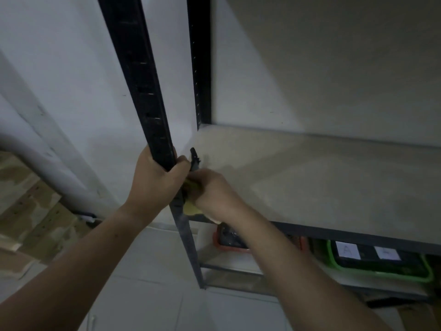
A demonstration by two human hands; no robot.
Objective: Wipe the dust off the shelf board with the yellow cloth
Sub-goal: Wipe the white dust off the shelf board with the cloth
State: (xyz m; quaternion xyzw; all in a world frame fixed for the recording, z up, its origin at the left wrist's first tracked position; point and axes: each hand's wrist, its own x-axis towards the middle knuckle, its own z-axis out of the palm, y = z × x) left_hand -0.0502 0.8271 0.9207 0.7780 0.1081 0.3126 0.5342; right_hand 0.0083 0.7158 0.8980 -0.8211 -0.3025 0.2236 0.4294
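Note:
The pale shelf board (322, 187) spans the right half of the head view, bare and dusty. My right hand (214, 192) rests on its near left corner, shut on the yellow cloth (191, 206), which is bunched under the palm and shows only at the hand's left edge. My left hand (155, 180) is wrapped around the black front upright (143, 87) of the rack, just left of the cloth. A small dark object (195, 158) lies on the board right behind my hands; I cannot tell what it is.
A second black upright (201, 68) stands at the board's back left corner against the white wall. Below the board, a lower shelf holds an orange-rimmed bin (229, 247) and a green-rimmed bin (381, 271) with white labels. Wooden panels (28, 211) lean at the left.

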